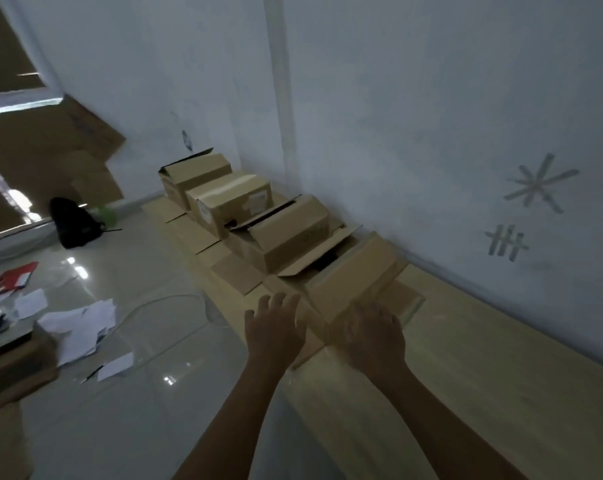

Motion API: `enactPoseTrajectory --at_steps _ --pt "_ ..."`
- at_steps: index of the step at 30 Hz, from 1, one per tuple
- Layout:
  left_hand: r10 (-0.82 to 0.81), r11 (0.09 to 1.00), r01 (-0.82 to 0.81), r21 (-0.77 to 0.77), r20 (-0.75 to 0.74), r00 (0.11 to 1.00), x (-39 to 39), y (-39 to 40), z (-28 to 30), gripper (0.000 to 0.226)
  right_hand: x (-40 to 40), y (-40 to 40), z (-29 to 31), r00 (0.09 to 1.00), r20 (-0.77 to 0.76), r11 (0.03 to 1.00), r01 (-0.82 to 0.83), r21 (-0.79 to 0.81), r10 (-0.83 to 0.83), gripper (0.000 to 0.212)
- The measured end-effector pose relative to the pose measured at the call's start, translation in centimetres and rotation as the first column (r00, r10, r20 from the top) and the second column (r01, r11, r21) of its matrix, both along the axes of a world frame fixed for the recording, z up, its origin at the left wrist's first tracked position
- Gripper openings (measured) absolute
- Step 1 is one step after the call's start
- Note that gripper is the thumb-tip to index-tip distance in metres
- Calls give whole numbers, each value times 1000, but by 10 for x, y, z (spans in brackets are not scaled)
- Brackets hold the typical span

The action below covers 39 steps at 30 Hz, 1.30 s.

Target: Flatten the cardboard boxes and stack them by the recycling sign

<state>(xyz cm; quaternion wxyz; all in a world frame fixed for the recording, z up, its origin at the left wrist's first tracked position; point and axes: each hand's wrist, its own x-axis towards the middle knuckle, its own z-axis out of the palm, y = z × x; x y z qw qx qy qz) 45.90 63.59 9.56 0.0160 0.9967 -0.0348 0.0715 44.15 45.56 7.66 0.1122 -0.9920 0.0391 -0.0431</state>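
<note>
Both bare forearms stretched forward from the lower edge of the view, side by side. Left hand (275, 329) back-up, fingers straight and slightly spread, holding nothing, hovering over the left edge of the low wooden platform (483, 358) just beside the nearest cardboard box (357, 278). Right hand (372, 336) also back-up, laid against the near end of that box; fingers blurred, so whether gripping the cardboard or only pressing on it cannot be told.

Nearest box tilted, flaps splayed out, at the platform's near part along the white wall (431, 116). Farther along the same platform, toward its far end by the wall corner, a row of three more boxes: an open one (286, 233) with flaps spread, a taped one (230, 202) with a label, and a last one (192, 171) with a flap raised.

Off the platform's left edge, a glossy tiled floor (147, 427) with scattered white papers (81, 323), a red folder (17, 275) and a black backpack (73, 221). Tape marks (535, 187) stuck on the wall to the right.
</note>
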Motion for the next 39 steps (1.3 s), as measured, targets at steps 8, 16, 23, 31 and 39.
enactPoseTrajectory --at_steps 8,16,23,31,39 --pt "-286 952 279 -125 -48 957 210 36 -46 60 164 44 -28 956 -171 970 244 11 -238 53" --pt "-437 895 408 -178 -170 883 288 19 -93 58 230 76 -46 860 -319 904 428 28 -397 58" --pt "-398 877 150 -456 -515 759 288 -1 -124 113 208 68 -64 809 -294 760 583 288 -510 56" --pt "-685 648 87 -757 -528 502 246 -48 -98 89 124 -5 -37 674 -196 554 711 433 -712 51" --pt "-698 620 392 -679 -251 670 291 -31 -59 29 39 -72 -45 487 -175 397 835 381 -856 39"
